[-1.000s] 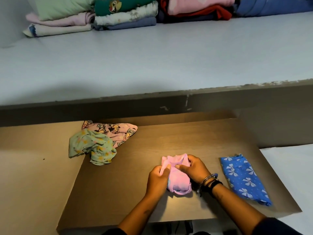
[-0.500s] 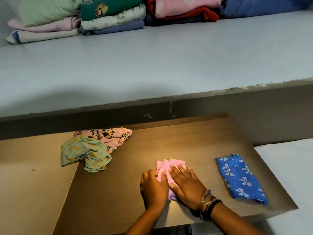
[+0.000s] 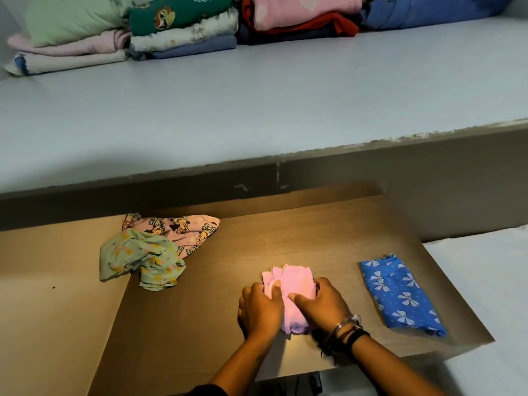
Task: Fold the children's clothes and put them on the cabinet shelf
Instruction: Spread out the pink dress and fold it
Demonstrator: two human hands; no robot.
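A small pink garment [image 3: 291,284], folded into a bundle, lies on the brown board [image 3: 200,324]. My left hand [image 3: 260,310] grips its left side and my right hand [image 3: 320,302] its right side, fingers curled around the edges. A folded blue garment with white bows [image 3: 400,295] lies to the right. At the left sit a crumpled green floral garment [image 3: 143,258] and a pink cartoon-print garment [image 3: 183,228] behind it. The pale cabinet shelf [image 3: 257,95] stretches beyond the board.
Stacks of folded clothes [image 3: 183,27] line the back of the shelf, from green and pink at the left to blue at the right. A grey ledge [image 3: 314,170] separates shelf and board. A white surface [image 3: 485,281] lies at the right.
A second ago both hands held the pink garment up while folding. They then pressed it flat on the board. Now the fingers close around its sides.
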